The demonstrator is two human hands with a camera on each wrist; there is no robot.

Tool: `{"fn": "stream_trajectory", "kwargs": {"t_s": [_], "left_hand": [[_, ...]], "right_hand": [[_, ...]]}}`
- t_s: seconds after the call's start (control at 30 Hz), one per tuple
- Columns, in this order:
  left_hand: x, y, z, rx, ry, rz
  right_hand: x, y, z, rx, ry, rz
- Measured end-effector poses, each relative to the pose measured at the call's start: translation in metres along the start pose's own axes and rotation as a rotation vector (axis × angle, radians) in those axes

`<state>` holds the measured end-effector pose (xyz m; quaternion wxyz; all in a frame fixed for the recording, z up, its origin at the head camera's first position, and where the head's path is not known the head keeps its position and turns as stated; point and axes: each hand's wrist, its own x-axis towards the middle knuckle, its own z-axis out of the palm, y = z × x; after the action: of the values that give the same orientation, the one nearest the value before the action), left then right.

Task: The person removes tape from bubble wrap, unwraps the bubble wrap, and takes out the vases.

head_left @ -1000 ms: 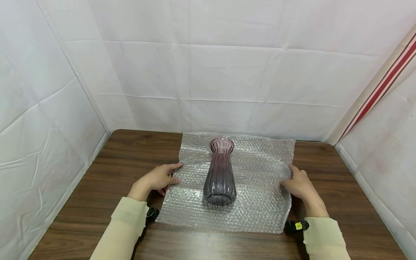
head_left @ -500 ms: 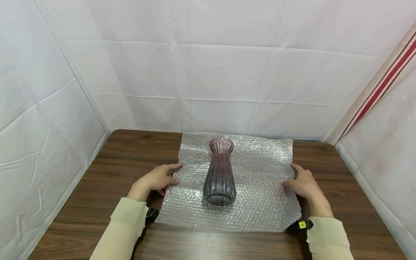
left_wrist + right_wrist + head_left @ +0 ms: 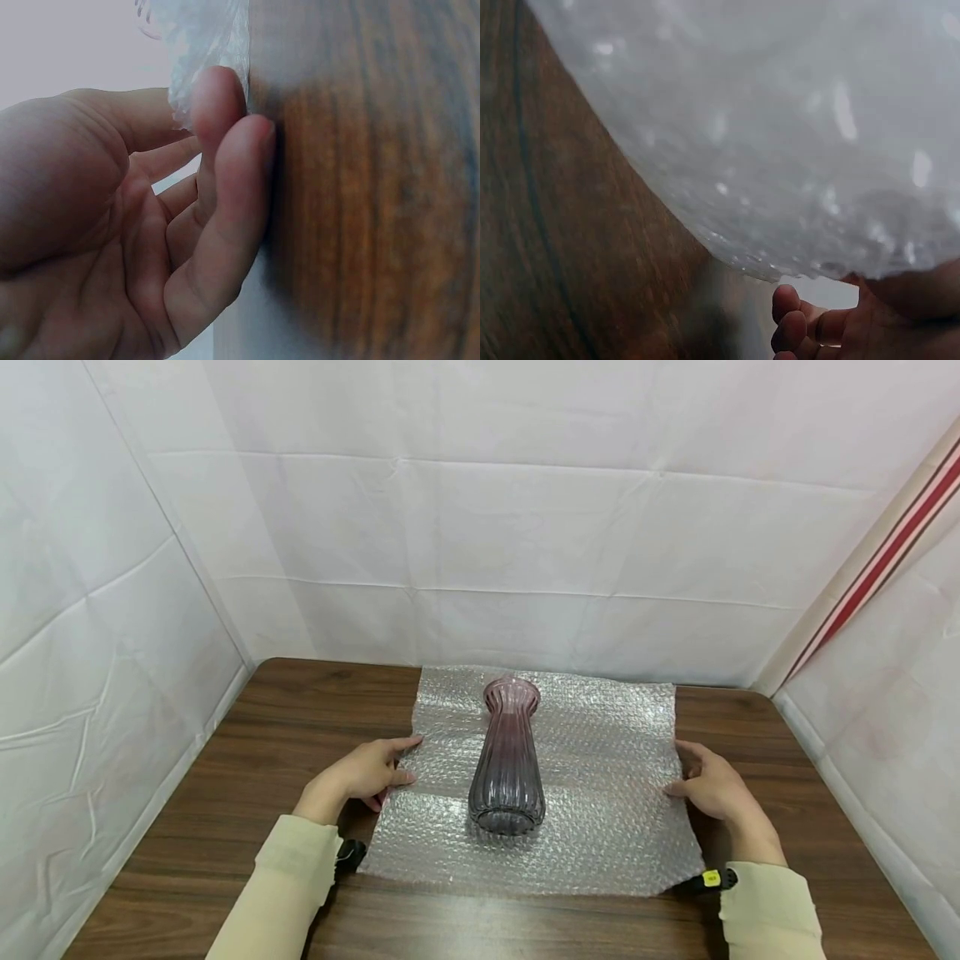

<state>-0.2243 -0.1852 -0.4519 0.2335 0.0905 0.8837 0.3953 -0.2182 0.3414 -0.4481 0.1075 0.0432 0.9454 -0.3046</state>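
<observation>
A ribbed glass vase (image 3: 508, 760), pink at its mouth and smoky grey at its base, lies on its side on a spread sheet of bubble wrap (image 3: 600, 827). Its mouth points to the back of the table. My left hand (image 3: 362, 771) pinches the sheet's left edge, thumb on top and other fingers curled beneath, as the left wrist view of the hand (image 3: 165, 202) shows. At the right edge my right hand (image 3: 716, 783) holds the wrap with its thumb over it. In the right wrist view the bubble wrap (image 3: 780, 135) hides part of that hand.
The brown wooden table (image 3: 300, 702) carries the sheet and reaches past it on both sides. White fabric walls (image 3: 525, 527) stand behind, left and right. A red stripe (image 3: 877, 560) runs down the right corner.
My right hand has moved to the right and slightly toward me, and the sheet's right edge has spread flatter, its near corner swinging outward. The left hand and vase have stayed put.
</observation>
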Motion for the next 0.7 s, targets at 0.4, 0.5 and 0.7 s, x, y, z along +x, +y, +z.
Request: {"fn": "stream_trajectory", "kwargs": {"t_s": [0.4,0.5,0.7], "left_hand": [[0.0003,-0.0001,0.0003,-0.002,0.0,-0.003],[0.0003,-0.0001,0.0004,-0.005,-0.001,-0.004],[-0.0002,0.0,0.0001,-0.006,0.0,-0.009]], "right_hand": [[-0.0017,0.0041,0.0013,0.024,0.003,0.014],[-0.0028,0.0037,0.0015,0.014,-0.006,0.02],[-0.0026,0.0029,0.002,0.003,-0.011,0.019]]}}
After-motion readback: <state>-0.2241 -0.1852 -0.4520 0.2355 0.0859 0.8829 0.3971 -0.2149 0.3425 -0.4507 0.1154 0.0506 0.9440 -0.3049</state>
